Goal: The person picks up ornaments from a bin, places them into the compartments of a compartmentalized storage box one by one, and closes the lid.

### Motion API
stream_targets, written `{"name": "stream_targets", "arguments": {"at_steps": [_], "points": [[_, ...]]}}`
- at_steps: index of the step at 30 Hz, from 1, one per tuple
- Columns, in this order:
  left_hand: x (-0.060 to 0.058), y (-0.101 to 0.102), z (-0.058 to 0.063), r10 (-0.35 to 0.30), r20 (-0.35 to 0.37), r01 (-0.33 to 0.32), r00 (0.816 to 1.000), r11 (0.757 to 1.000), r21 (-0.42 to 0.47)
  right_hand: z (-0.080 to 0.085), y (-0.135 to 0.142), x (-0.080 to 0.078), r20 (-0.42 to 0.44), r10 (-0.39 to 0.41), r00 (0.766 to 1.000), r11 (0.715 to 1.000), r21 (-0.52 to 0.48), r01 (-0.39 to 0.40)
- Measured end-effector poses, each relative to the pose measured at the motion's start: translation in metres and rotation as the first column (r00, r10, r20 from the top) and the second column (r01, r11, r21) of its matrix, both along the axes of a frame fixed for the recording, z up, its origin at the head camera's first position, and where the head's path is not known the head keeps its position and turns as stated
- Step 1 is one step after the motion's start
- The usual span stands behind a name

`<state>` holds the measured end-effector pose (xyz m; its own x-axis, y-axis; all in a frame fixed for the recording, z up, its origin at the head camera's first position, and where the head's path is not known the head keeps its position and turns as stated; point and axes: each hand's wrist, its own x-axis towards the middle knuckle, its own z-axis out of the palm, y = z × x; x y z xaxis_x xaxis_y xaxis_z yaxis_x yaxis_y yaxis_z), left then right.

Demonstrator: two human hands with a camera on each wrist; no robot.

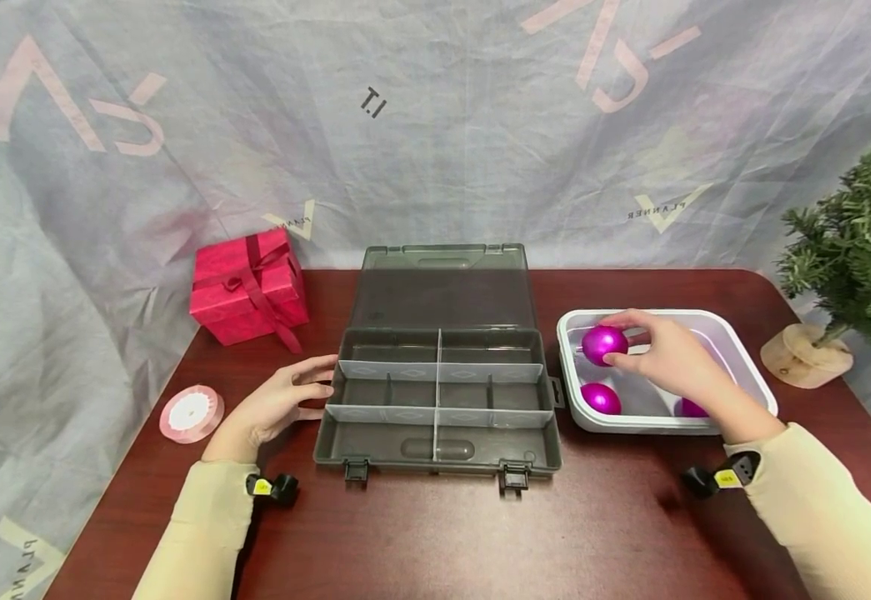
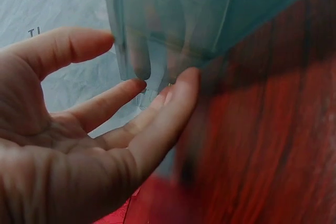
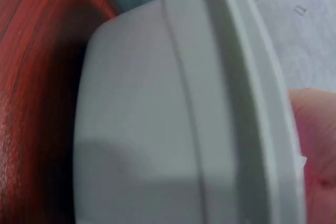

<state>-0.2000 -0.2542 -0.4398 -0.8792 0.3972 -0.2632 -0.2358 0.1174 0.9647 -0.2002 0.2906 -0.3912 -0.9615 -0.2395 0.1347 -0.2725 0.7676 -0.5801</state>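
Observation:
Over the white tub on the right, my right hand grips a shiny magenta ball between thumb and fingers. Two more magenta balls lie in the tub, one at its left and one partly hidden under my forearm. A grey see-through divided box stands in the middle with its lid raised. My left hand is at the box's left side, fingers extended and fingertips at its wall. In the right wrist view the tub's outer wall hides most of the hand.
A red gift box with a dark ribbon stands at the back left. Nearer lies a pink ribbon roll. A small artificial tree on a wooden base stands at the right edge. A grey printed cloth hangs behind the table.

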Motion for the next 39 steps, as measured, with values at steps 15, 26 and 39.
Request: {"name": "stream_targets", "arguments": {"at_steps": [15,26,39], "points": [[0.001,-0.004,-0.001,-0.005,-0.029,0.006,1.0,0.999,0.038,0.033,-0.04,0.014,-0.144,-0.116,0.983,0.977,-0.196,0.086],[0.0,0.0,0.002,0.001,-0.014,0.0,1.0,0.999,0.04,0.055,-0.094,0.013,-0.143,-0.031,0.989,0.951,-0.309,-0.015],[-0.001,0.002,0.002,-0.012,-0.042,0.014,0.999,0.999,0.033,0.063,-0.155,-0.001,-0.126,0.071,0.989,0.922,-0.371,-0.114]]}}
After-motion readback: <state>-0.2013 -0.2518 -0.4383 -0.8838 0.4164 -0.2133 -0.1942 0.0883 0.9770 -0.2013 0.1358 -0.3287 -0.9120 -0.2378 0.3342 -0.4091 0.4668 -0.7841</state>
